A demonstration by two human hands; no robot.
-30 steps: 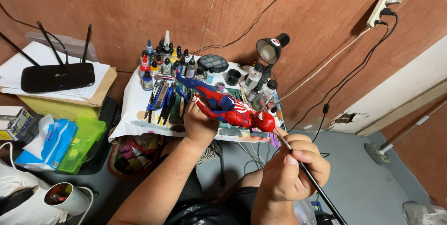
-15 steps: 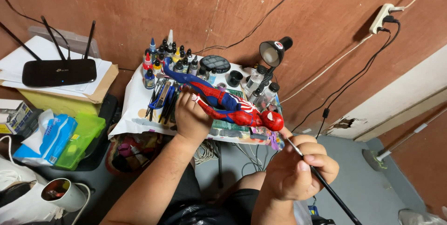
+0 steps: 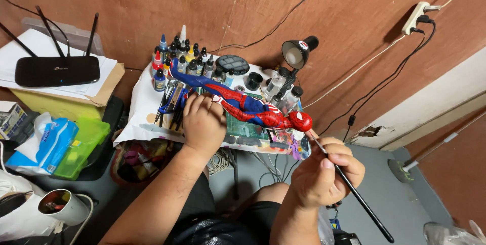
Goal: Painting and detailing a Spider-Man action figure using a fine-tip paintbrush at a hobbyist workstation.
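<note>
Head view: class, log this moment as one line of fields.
left hand: holds red-and-blue figure | right hand: holds brush, tip near figure's head | behind: paint bottles, lamp

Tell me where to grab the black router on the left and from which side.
Grip the router across its flat, low body from above, fingers on the front and back long edges. Its three thin antennas stick up at the rear, so come from the front and avoid them. It rests on loose papers.

Even, fairly bright indoor light, soft shadows, sharp focus, wide-angle edge distortion.
</note>
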